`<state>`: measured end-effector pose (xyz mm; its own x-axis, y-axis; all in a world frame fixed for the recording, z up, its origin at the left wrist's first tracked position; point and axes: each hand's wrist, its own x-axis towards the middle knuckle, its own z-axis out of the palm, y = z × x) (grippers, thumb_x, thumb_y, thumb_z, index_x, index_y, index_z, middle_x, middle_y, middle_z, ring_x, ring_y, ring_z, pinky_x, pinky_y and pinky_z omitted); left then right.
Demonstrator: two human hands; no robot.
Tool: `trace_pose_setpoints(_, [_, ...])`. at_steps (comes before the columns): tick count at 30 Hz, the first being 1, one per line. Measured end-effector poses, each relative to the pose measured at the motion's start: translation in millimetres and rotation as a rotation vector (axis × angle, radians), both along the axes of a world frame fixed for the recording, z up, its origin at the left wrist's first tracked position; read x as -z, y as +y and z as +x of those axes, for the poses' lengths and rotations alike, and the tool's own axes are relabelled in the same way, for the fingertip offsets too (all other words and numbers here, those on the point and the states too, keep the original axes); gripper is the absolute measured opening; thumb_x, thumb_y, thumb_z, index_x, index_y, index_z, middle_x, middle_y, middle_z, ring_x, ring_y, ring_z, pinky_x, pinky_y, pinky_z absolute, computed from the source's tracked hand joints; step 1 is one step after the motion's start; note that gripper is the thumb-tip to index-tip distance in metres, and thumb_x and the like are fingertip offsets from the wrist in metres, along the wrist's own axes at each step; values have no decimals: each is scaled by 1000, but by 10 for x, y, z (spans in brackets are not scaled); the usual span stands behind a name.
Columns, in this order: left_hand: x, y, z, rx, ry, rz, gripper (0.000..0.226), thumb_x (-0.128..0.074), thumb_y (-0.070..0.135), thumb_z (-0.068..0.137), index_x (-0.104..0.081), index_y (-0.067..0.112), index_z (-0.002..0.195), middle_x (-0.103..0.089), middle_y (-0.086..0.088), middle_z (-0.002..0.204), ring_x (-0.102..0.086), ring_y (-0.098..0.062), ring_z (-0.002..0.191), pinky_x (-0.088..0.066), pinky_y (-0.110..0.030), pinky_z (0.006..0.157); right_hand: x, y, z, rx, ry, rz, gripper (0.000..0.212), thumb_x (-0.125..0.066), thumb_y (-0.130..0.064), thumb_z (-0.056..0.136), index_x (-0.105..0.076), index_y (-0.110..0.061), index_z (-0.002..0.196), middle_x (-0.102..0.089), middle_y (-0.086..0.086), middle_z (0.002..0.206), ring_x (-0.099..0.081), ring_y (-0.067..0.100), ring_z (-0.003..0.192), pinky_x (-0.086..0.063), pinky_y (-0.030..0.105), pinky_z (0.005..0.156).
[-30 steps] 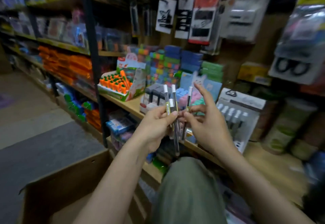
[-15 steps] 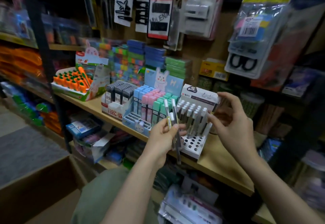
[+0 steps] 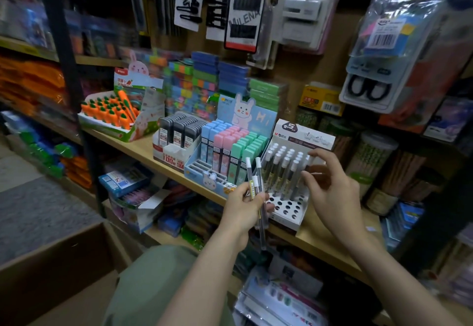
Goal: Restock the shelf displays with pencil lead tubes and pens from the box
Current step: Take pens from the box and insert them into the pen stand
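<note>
- White-capped pens (image 3: 258, 192) stand bunched upright in the left hand (image 3: 243, 210), its grip curled round their barrels, likely kept ready for feeding one at a time.
- The white display stand (image 3: 286, 210) sits just right of that grip, near holes unfilled.
- The right hand (image 3: 330, 187), fingers spread and holding nothing, hovers by the stand's racked pens (image 3: 284, 169).

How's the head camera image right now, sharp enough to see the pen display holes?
Head view: dim overall; the white pen display and the pens in the left hand read sharp, holes visible; left-side shelves are smeared; wide-angle bending at the edges.
</note>
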<state>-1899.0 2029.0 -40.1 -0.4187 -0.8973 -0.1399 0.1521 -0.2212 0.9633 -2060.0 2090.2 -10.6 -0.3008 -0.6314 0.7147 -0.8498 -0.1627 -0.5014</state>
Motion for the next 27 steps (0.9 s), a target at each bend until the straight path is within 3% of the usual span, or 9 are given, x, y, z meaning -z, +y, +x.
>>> trace_pose_setpoints(4, [4,1,-17,-22,25,24,9,-53,15,99,-55,21,107,-69,-7,106,-71,-15,79,-58,-30,66,-88,-20,-28,36,15,-31,21,-69,-19,89,-67,-24,110,-67,-13,92,-63,-8,85,-50,7,76])
trace_pose_setpoints(6, [3,1,-17,-27,36,38,13,-53,15,99,-53,21,110,-69,-7,107,-71,-16,79,-58,-31,65,-153,-52,-56,63,3,-4,20,-71,-20,88,-72,-22,107,-68,-9,95,-64,-3,85,-54,16,78])
trace_pose_setpoints(10, [-2,4,-26,-26,17,35,15,-54,15,99,-56,13,114,-71,-11,103,-70,-18,77,-58,-32,64,-177,-76,-41,84,-26,67,18,-74,-19,84,-73,-27,100,-68,-18,88,-63,-11,79,-48,3,71])
trace_pose_setpoints(16, [-80,73,18,59,134,16,7,-60,12,95,-64,15,101,-72,-13,87,-69,-26,75,-60,-42,66,-204,32,54,106,35,-2,32,-74,-18,85,-68,-21,116,-63,-6,97,-60,-2,76,-52,13,70])
trace_pose_setpoints(18, [-124,111,27,144,189,-10,11,-61,10,94,-65,12,103,-72,-11,87,-70,-25,78,-60,-41,67,-265,81,107,55,18,-38,30,-72,-22,86,-67,-26,116,-64,-10,93,-61,0,77,-52,15,69])
trace_pose_setpoints(21, [-189,180,28,267,234,-50,21,-61,9,93,-64,8,114,-72,-8,83,-69,-20,76,-58,-33,62,-340,98,227,-81,-87,94,35,-73,-28,84,-67,-32,118,-69,-16,85,-65,-2,78,-50,10,72])
trace_pose_setpoints(27, [-225,235,18,322,248,-63,23,-60,7,93,-63,9,116,-71,-10,85,-68,-23,81,-57,-33,61,-416,134,227,-190,-255,185,39,-78,-18,81,-68,-34,115,-72,0,86,-69,9,86,-57,34,86])
